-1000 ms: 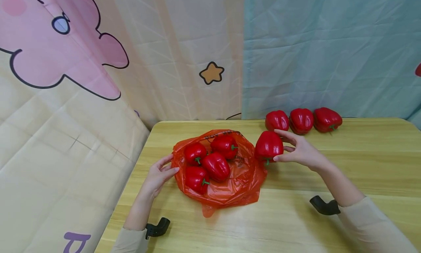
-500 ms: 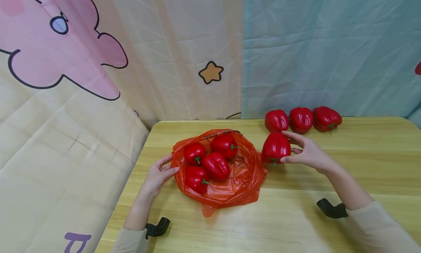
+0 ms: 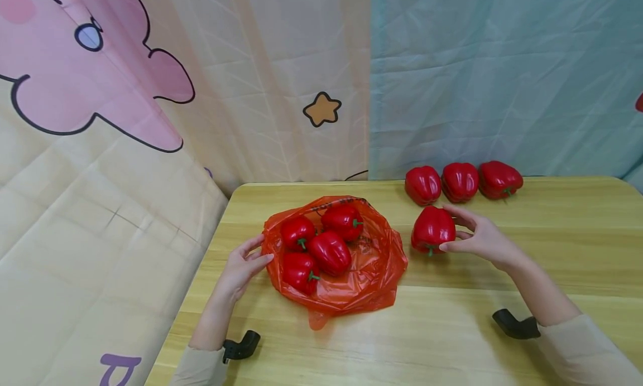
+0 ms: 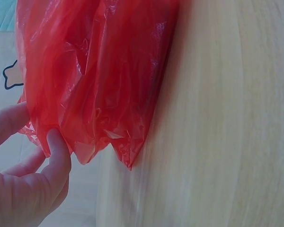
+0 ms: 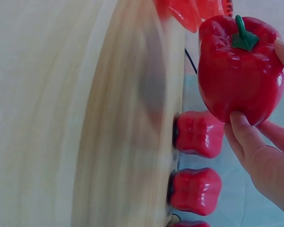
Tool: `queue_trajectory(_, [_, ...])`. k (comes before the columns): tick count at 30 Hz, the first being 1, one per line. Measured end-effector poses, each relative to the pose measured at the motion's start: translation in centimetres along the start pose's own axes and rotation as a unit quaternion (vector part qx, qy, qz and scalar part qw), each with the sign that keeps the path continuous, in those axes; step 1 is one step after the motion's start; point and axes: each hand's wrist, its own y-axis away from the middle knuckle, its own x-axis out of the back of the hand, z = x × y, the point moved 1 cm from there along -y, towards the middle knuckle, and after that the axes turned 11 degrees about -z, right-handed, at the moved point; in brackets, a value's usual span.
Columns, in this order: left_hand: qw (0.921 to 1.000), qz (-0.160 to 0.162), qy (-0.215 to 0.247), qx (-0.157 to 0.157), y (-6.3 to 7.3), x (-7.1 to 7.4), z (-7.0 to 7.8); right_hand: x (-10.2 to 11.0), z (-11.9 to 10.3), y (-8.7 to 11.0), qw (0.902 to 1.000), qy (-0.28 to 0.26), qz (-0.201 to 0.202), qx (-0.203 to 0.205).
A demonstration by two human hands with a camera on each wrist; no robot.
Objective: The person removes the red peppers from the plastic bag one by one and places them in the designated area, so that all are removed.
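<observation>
A red bell pepper (image 3: pixel 433 230) with a green stem is held in my right hand (image 3: pixel 479 238), thumb on the stem side and fingers at its far side. The right wrist view shows this bell pepper (image 5: pixel 241 71) raised off the table. To its left lies a red plastic bag (image 3: pixel 372 288), its mouth spread wide. Several red bell peppers (image 3: pixel 329 254) rest inside it. My left hand (image 3: pixel 240 269) pinches the bag's left rim between thumb and fingers. In the left wrist view, the thumb lies against the bag (image 4: pixel 99 71).
Three more red bell peppers (image 3: pixel 460 183) stand in a row along the back edge of the wooden table (image 3: pixel 567 235). A printed curtain (image 3: pixel 452 85) hangs right behind the table, and a pale cloth (image 3: pixel 110 235) borders it on the left.
My right hand has carried the bell pepper rightward, away from the bag's right rim and slightly nearer to me. The left hand and the bag stay in place.
</observation>
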Motion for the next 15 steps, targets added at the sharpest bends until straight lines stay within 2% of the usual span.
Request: queue_trajectory(15, [1.0, 0.001, -0.001, -0.002, 0.0, 0.0, -0.1, 0.3, 1.6, -0.1, 0.9999, -0.011, 0.004, -0.003])
